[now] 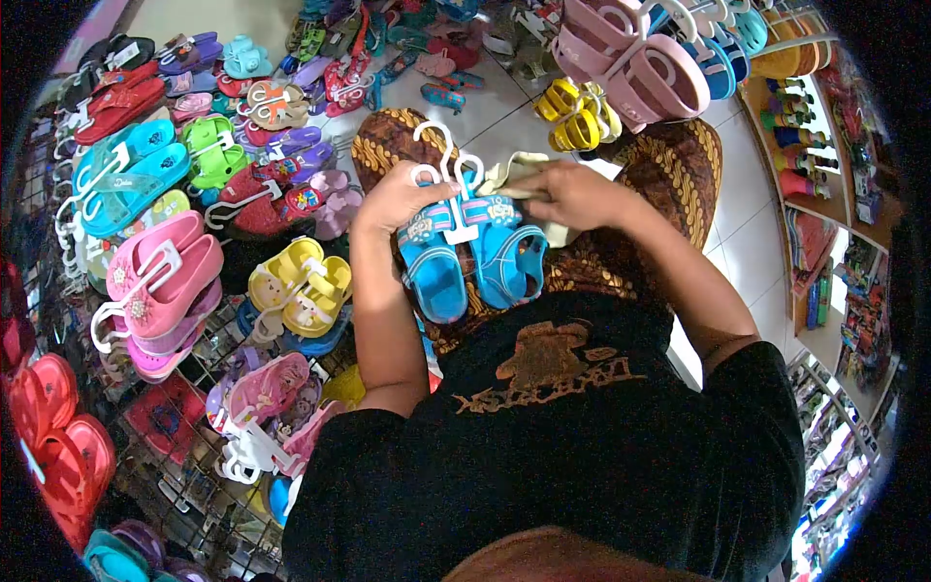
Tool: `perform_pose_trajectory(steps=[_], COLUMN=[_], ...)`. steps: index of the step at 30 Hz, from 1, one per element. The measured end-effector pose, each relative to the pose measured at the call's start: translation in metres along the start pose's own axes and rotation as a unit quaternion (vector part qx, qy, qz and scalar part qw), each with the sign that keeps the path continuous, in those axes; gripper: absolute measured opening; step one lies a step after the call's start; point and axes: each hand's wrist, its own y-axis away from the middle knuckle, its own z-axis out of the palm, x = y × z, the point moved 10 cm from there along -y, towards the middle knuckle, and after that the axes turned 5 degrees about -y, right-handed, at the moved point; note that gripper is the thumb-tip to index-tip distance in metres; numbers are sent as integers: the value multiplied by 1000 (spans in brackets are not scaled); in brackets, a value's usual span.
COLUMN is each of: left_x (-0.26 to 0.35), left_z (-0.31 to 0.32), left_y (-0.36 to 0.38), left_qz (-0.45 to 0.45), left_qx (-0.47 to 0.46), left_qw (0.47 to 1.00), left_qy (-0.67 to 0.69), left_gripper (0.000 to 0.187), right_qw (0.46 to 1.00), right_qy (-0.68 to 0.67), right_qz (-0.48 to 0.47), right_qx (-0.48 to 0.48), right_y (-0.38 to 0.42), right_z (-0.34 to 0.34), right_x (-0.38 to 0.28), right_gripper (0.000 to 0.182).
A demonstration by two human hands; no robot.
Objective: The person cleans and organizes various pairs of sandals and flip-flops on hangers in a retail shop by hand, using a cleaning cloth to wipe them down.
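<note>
A pair of blue children's sandals (438, 281) with decorated straps hangs on a white plastic hanger (461, 233) above my lap. My left hand (402, 199) is closed on the sandals near the hanger, its thumb across the top. From the other side my right hand (572, 194) pinches a cream-coloured cloth (558, 234) beside the right sandal's toe. Some of the cloth is hidden behind my fingers. Under the sandals lies brown patterned fabric (679, 179) over my legs.
Many sandals crowd a wire rack at left, among them pink shoes (165, 262), yellow sandals (301, 286) and turquoise sandals (131, 179). Pink sandals (659, 82) and small yellow sandals (577, 116) hang ahead at right. Wooden shelves (815, 194) stand on the right. More footwear lies on the tiled floor (485, 107).
</note>
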Motion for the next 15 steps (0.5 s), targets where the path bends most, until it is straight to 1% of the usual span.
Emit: perform_pose_trajectory(steps=[1,2,4,6,7,9,10,11,14,15], left_x=[-1,-1,4,12,14,7,4,0,7,10], left_z=[0,-2,-3,-5,-8,-3,-1,-2,-3,-1], left_y=[-1,-2,-1,3,3,1,0,-2,-1,2], left_qz=[-6,-11,-5,14,41,16,4,-5,18,22], left_qx=[-4,-6,3,21,31,18,12,9,8,13], left_qw=[1000,1000,1000,999,999,1000,1000,1000,1000,1000], left_qy=[4,7,18,30,-7,0,4,-16,15,17], left_gripper=[18,18,18,18,17,17,17,17,16,16], right_qw=[997,995,989,994,997,996,994,996,988,985], right_qy=[48,73,-94,-52,-51,-50,-48,-7,-131,-154], right_qz=[50,52,107,-56,38,67,81,78,24,-2], right_qx=[-16,30,32,82,48,-16,-47,-42,78,80], right_y=[0,-2,-10,-12,-10,-7,-8,-6,-10,-9], right_z=[-11,-27,-32,-13,3,3,1,-13,-34,-17], right_x=[0,-3,-5,-21,-2,20,20,14,2,5], right_gripper=[35,36,39,37,36,36,36,36,36,35])
